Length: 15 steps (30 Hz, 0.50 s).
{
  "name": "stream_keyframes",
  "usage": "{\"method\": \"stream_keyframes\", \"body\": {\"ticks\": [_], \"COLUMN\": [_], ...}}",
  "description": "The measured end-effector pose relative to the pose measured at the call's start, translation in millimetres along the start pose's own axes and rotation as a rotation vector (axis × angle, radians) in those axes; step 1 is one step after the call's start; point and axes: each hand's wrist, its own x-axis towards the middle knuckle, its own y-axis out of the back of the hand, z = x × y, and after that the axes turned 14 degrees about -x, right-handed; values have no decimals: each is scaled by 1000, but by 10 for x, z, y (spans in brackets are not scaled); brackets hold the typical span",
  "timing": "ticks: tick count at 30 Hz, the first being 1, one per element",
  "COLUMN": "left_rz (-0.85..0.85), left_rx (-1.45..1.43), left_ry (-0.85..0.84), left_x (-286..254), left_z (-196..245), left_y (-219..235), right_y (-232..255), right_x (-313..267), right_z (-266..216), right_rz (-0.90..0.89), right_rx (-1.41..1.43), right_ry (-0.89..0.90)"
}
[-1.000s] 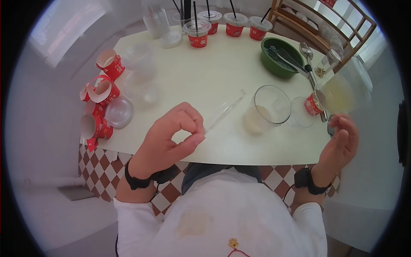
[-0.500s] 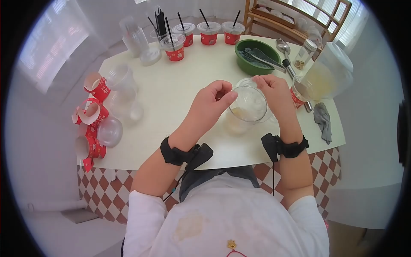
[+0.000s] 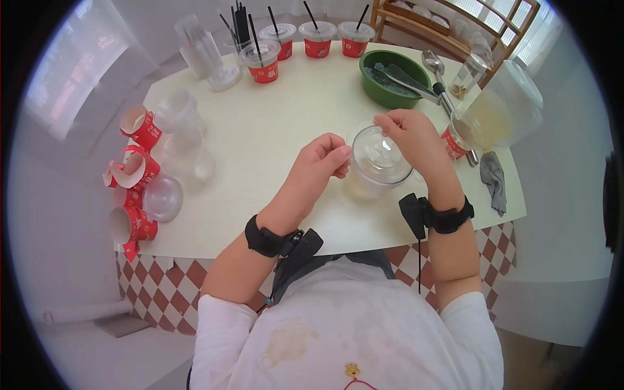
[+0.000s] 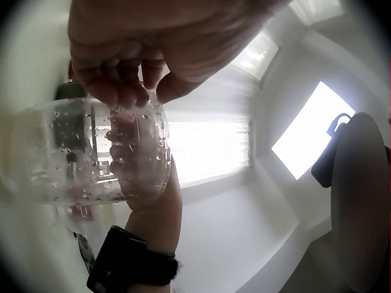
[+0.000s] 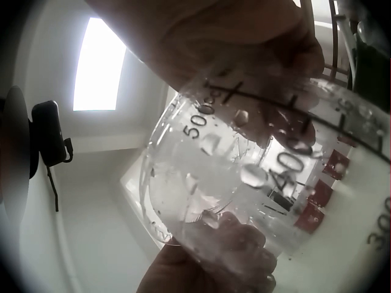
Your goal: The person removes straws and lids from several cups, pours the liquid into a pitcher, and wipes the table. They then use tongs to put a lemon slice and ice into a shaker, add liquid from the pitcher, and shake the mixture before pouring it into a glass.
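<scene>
In the head view a clear measuring cup stands on the table in front of the person. The right wrist view shows its printed scale and water drops on its wall. Over its mouth lies a round clear lid with raised rings. My left hand pinches at the left edge of the lid, thumb against curled fingers. At the far edge, the right hand holds the rim between thumb and fingers, partly covering the lid. Seen from the left wrist, the fingertips sit right at the cup's top rim.
Red paper sleeves and clear plastic cups line the left side. Red cups with straws stand at the back. To the right are a green bowl, a metal scoop, a pitcher and a grey cloth.
The right hand has come from the right side to the cup. The left hand has brought the lid rightward; it has gone from tilted to flat over the mouth.
</scene>
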Motion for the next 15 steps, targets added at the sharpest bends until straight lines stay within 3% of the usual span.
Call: {"method": "stream_keyframes", "body": {"ticks": [4, 7, 11, 15], "left_rz": [3, 23, 8, 11], "left_rx": [2, -22, -231, -336], "left_ry": [-32, -128, -310, -386], "left_x": [17, -26, -216, -383], "left_z": [19, 46, 181, 291], "left_y": [-43, -52, -32, 162], "right_y": [32, 55, 403, 267], "right_x": [-16, -59, -269, -566], "right_z": [-17, 54, 286, 634], "right_rz": [8, 302, 424, 412], "right_rx": [-22, 39, 238, -137], "right_ry": [-7, 156, -180, -34]}}
